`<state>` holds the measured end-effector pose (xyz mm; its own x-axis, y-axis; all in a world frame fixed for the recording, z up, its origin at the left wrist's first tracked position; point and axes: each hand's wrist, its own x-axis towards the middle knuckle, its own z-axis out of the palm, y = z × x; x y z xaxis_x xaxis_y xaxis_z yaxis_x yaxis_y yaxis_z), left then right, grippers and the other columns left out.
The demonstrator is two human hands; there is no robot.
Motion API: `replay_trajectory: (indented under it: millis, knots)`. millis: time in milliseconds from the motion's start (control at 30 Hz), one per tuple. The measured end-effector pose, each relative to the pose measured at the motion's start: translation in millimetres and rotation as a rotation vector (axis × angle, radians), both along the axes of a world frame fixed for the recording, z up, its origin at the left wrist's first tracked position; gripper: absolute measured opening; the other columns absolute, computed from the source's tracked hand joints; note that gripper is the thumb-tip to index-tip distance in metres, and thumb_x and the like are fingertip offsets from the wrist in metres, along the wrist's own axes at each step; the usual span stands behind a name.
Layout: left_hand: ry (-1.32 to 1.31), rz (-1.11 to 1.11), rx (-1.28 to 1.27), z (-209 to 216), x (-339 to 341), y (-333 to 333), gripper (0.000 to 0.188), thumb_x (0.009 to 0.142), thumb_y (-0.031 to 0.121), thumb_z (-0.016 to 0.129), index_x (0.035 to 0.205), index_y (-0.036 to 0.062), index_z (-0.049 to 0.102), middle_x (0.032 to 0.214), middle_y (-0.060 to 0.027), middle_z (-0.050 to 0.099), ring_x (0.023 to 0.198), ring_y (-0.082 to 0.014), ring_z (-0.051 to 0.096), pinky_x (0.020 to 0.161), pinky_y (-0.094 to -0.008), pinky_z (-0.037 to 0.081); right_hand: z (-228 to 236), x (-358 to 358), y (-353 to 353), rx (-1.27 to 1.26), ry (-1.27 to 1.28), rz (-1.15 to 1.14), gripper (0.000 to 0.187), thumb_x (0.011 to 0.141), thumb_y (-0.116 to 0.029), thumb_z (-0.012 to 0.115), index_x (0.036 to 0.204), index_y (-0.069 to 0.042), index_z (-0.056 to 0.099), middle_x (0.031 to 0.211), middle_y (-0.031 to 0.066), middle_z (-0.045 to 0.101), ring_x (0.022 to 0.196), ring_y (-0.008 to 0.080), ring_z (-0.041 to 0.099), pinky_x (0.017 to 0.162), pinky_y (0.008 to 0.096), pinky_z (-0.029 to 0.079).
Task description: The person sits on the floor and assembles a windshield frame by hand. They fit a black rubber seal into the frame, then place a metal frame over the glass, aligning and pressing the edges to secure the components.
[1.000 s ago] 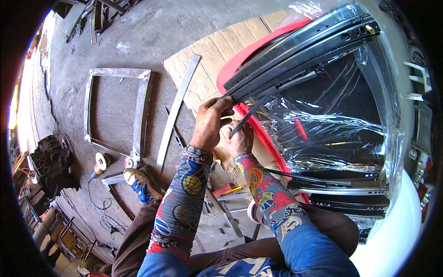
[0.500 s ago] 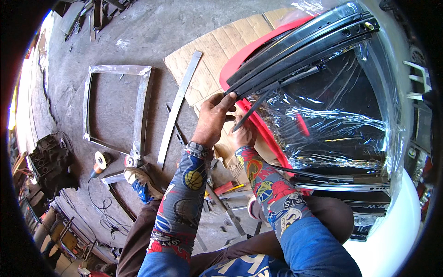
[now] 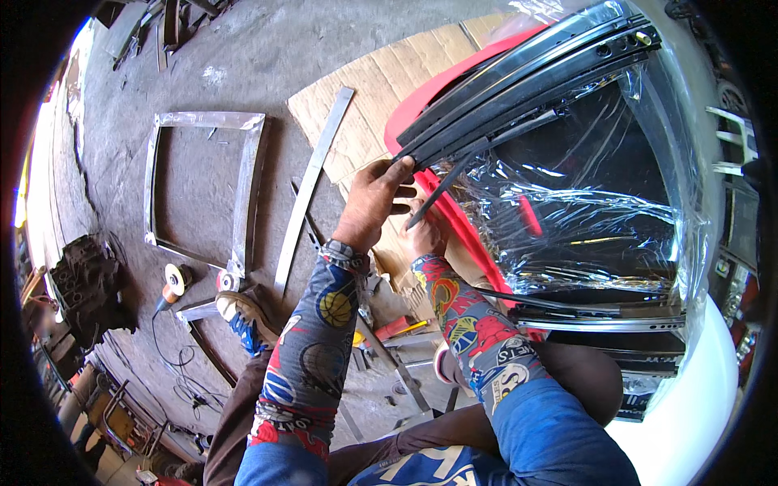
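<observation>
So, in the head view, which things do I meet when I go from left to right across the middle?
Dark machine part → angle grinder → square metal frame → flat metal bar → left hand → right hand → black frame wrapped in clear plastic film.

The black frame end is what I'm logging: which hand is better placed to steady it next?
Probably the left hand: its fingertips already touch the black frame end. The right hand sits lower, by the red rim.
</observation>
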<state>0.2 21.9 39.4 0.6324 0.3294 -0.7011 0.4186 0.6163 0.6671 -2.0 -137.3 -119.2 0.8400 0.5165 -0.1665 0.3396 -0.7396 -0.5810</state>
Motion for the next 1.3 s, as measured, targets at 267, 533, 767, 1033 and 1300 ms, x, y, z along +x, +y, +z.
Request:
replay_trajectory:
  millis: [267,533,767,1033,1300]
  knots:
    - [-0.009,-0.029,0.048,9,0,8,0.051,0.09,0.042,0.069,0.114,-0.0022,0.062,0.105,-0.011,0.068,0.095,-0.0197,0.064,0.079,-0.0343,0.051,21,-17,0,-0.223,0.031,-0.017,0.048,0.081,-0.026,0.062,0.125,-0.007,0.054,0.099,0.0176,0.067,0.085,0.0356,0.067,0.076,0.0483,0.053]
    - [0.019,0.031,0.095,6,1,8,0.049,0.089,0.042,0.069,0.105,-0.0036,0.066,0.092,-0.0098,0.07,0.08,-0.0164,0.064,0.068,-0.0315,0.052,25,-2,-2,-0.121,0.007,-0.006,0.033,0.08,-0.013,0.062,0.113,-0.018,0.06,0.093,0.0145,0.069,0.089,0.036,0.067,0.078,0.0471,0.052]
    - [-0.017,0.081,-0.137,-1,0,4,0.041,0.089,0.043,0.07,0.104,0.005,0.063,0.095,-0.0036,0.062,0.087,-0.0162,0.063,0.075,-0.0321,0.05,6,-5,-4,-0.175,0.2,-0.074,0.035,0.079,-0.018,0.063,0.114,-0.015,0.064,0.095,0.0133,0.07,0.09,0.0331,0.067,0.081,0.0449,0.053]
    - [-0.073,-0.021,-0.032,-12,-9,8,0.048,0.091,0.048,0.064,0.109,0.0036,0.061,0.099,-0.007,0.063,0.09,-0.0175,0.064,0.075,-0.0329,0.05,11,-2,3,-0.224,-0.012,-0.03,0.03,0.081,-0.017,0.062,0.11,-0.012,0.063,0.089,0.0146,0.069,0.084,0.0355,0.066,0.075,0.0478,0.053]
    - [0.592,-0.311,0.636,-33,-177,-77,0.048,0.084,0.045,0.067,0.093,-0.0025,0.067,0.078,-0.025,0.066,0.08,-0.0421,0.067,0.069,-0.0485,0.051,19,-6,2,-0.223,0.173,-0.089,0.035,0.079,-0.015,0.065,0.114,-0.017,0.059,0.086,0.0169,0.068,0.085,0.0378,0.066,0.075,0.0503,0.052]
